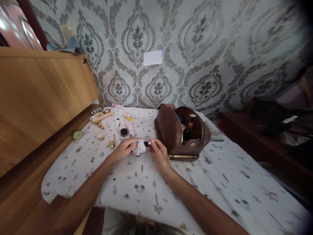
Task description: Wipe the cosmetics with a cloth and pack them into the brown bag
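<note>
My left hand (pixel 124 148) is closed on a crumpled white cloth (pixel 140 148), which wraps part of a small black cosmetic tube (pixel 146 143). The fingers of my right hand (pixel 158 152) pinch the tube's right end; its exact kind is hard to make out. Just beyond my hands lie a pink squeeze tube (pixel 130 128) and a round black-lidded jar (pixel 124 132). A gold-coloured small item (pixel 112 142) is left of my left hand. Right of my right hand stands a brown makeup bag (pixel 168 130), unzipped, with several items inside.
More cosmetics lie at the table's far left, among them a peach tube (pixel 104 117), a cream-coloured jar (pixel 100 136) and a green-topped round container (pixel 77 134). A wooden cabinet (pixel 46 104) borders the left side. The patterned wall (pixel 168 36) rises behind the cloth-covered table (pixel 176 202).
</note>
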`<state>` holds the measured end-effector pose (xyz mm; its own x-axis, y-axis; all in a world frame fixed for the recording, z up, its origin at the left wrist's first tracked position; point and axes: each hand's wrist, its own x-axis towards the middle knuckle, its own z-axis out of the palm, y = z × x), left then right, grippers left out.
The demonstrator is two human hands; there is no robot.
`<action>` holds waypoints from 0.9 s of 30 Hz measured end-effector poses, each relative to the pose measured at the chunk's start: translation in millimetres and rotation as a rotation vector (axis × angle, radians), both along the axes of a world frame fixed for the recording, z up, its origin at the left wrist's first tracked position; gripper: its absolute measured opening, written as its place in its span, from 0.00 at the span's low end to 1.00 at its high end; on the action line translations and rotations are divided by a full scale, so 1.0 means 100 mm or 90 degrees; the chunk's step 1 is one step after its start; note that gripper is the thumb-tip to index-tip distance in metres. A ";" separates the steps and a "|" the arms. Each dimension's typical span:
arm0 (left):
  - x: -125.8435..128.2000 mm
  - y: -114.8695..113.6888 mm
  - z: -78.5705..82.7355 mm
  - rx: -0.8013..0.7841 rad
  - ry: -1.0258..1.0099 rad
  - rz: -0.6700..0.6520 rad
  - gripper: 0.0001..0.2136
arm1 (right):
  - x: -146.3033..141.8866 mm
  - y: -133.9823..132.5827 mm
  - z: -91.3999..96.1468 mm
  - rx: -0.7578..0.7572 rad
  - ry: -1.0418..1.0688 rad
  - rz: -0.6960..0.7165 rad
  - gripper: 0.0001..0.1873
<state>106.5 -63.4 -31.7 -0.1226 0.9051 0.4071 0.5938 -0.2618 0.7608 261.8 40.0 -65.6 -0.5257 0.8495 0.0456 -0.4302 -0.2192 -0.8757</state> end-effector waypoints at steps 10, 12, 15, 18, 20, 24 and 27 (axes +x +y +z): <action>-0.09 0.00 0.02 0.182 -0.255 0.395 0.12 | -0.04 -0.06 -0.01 -0.034 0.045 -0.035 0.18; 0.01 0.02 -0.02 0.109 -0.352 0.336 0.14 | -0.05 -0.07 -0.01 -0.034 0.052 -0.050 0.19; 0.23 0.10 -0.10 0.052 -0.420 0.249 0.17 | -0.05 -0.09 -0.02 -0.020 0.044 -0.060 0.20; 0.42 0.16 -0.14 0.044 -0.583 0.153 0.20 | -0.05 -0.13 -0.01 0.048 -0.001 -0.027 0.18; 0.48 0.17 -0.13 0.047 -0.683 0.130 0.21 | -0.04 -0.15 0.00 0.100 -0.034 0.001 0.18; 0.48 0.16 -0.10 0.036 -0.750 0.159 0.21 | -0.01 -0.22 0.03 0.164 -0.074 0.038 0.18; 0.45 0.17 -0.10 0.050 -0.754 0.167 0.21 | 0.00 -0.24 0.04 0.180 -0.089 0.047 0.17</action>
<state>151.4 -46.0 -42.1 -0.6313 0.7751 -0.0280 -0.4163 -0.3081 0.8554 262.0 15.7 -61.3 -0.6029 0.7728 0.1981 -0.2939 0.0157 -0.9557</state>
